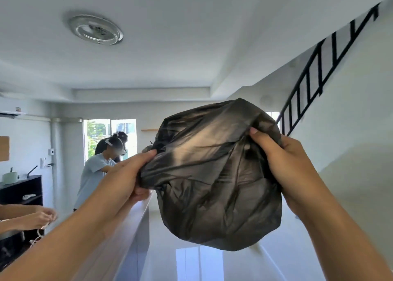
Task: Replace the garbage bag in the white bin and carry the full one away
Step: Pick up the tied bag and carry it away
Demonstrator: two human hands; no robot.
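A thin black garbage bag (pixel 212 174) billows in the air at chest height in front of me, puffed out and partly see-through. My left hand (pixel 125 178) pinches its left edge between thumb and fingers. On the bag's right edge my right hand (pixel 285 165) grips the plastic, thumb on the near side. Both arms are stretched forward. The white bin is not in view.
A long white counter (pixel 127 234) runs away from me on the left. Two people (pixel 100 165) stand at its far end near a bright window. Another person's hands (pixel 36 217) work at the left edge. A black stair railing (pixel 319 74) climbs on the right. Glossy white floor lies below.
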